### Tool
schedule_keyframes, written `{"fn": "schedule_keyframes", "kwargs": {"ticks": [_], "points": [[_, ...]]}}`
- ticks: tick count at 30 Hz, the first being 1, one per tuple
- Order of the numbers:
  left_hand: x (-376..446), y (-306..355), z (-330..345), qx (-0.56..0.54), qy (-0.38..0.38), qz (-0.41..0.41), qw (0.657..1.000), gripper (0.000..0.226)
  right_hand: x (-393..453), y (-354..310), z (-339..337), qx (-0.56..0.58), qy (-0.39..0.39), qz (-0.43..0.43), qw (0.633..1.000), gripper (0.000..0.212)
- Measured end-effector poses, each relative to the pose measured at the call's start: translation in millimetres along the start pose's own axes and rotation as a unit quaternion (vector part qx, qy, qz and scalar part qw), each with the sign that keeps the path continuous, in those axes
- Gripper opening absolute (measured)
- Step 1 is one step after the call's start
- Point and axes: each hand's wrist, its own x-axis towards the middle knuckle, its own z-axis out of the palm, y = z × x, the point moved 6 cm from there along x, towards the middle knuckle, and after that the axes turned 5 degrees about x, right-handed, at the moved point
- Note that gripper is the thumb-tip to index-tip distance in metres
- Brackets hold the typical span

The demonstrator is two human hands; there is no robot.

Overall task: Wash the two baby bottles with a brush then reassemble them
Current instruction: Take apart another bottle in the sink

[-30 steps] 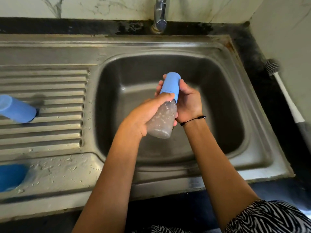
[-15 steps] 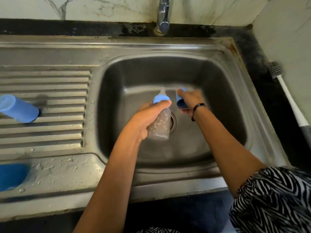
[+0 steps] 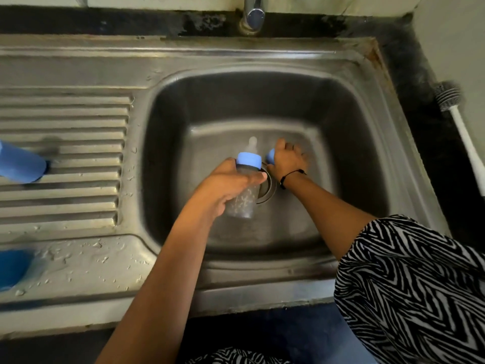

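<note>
My left hand (image 3: pixel 231 182) grips a clear baby bottle (image 3: pixel 242 198) low inside the sink basin (image 3: pixel 341 143), above the drain. The bottle carries a blue collar (image 3: pixel 248 160) and a pale teat (image 3: pixel 252 144), uncovered. My right hand (image 3: pixel 287 160) holds the blue cap (image 3: pixel 270 155) just right of the bottle, near the basin floor. A second blue bottle part (image 3: pixel 21 164) lies on the ribbed drainboard at the left edge. The bottle brush (image 3: pixel 456 122), white handle and grey head, lies on the dark counter to the right of the sink.
The tap (image 3: pixel 253 14) stands at the back centre, with no water running. The drainboard (image 3: pixel 65 158) is wet with droplets near its front. Another blue object (image 3: pixel 13 269) sits at the lower left edge, cut off by the frame.
The blue cap came off the bottle in my right hand, exposing the teat. Both hands lowered toward the basin floor, the right hand moving the cap down beside the drain.
</note>
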Motion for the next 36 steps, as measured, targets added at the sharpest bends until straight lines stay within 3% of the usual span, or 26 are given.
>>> {"fn": "schedule_keyframes", "kwargs": {"ticks": [3, 6, 8, 10, 12, 14, 17, 21, 23, 27, 30, 32, 36], "points": [[2, -3, -1, 0.024, 0.014, 0.0, 1.0, 0.034, -1, -2, 0, 0.014, 0.015, 0.02, 1.0, 0.056], [7, -2, -8, 0.067, 0.045, 0.017, 0.997, 0.039, -2, -4, -18, 0.137, 0.008, 0.065, 0.988, 0.059], [10, 3, -12, 0.148, 0.079, 0.042, 0.985, 0.047, -7, -3, -40, 0.318, -0.021, 0.105, 0.942, 0.046], [6, 12, -12, 0.228, 0.118, 0.07, 0.964, 0.054, -27, -7, -58, 0.497, -0.073, 0.124, 0.856, 0.035], [1, 22, -5, 0.276, 0.145, 0.096, 0.945, 0.056, -52, -21, -67, 0.584, -0.094, 0.094, 0.801, 0.031], [-5, 32, 5, 0.298, 0.165, 0.119, 0.933, 0.051, -70, -34, -68, 0.645, -0.053, 0.069, 0.759, 0.022], [-16, 39, 10, 0.259, 0.177, 0.123, 0.941, 0.047, -83, -43, -72, 0.659, 0.033, 0.094, 0.745, 0.027], [-34, 43, 1, 0.173, 0.143, 0.129, 0.966, 0.086, -93, -44, -96, 0.712, 0.033, 0.047, 0.7, 0.019], [-44, 48, 0, 0.148, 0.125, 0.14, 0.971, 0.102, -98, -41, -109, 0.706, 0.031, 0.017, 0.707, 0.02], [-64, 59, 2, 0.142, 0.171, 0.188, 0.957, 0.097, -110, -54, -122, 0.609, -0.006, -0.018, 0.793, 0.032], [-73, 63, 2, 0.151, 0.171, 0.214, 0.95, 0.094, -121, -66, -129, 0.602, 0.006, -0.019, 0.798, 0.023], [-76, 61, -1, 0.116, 0.135, 0.209, 0.962, 0.094, -127, -71, -134, 0.651, 0.001, -0.039, 0.758, 0.017], [-78, 52, -11, -0.081, 0.012, 0.211, 0.974, 0.089, -134, -76, -143, 0.774, -0.118, -0.119, 0.61, 0.021]]}}
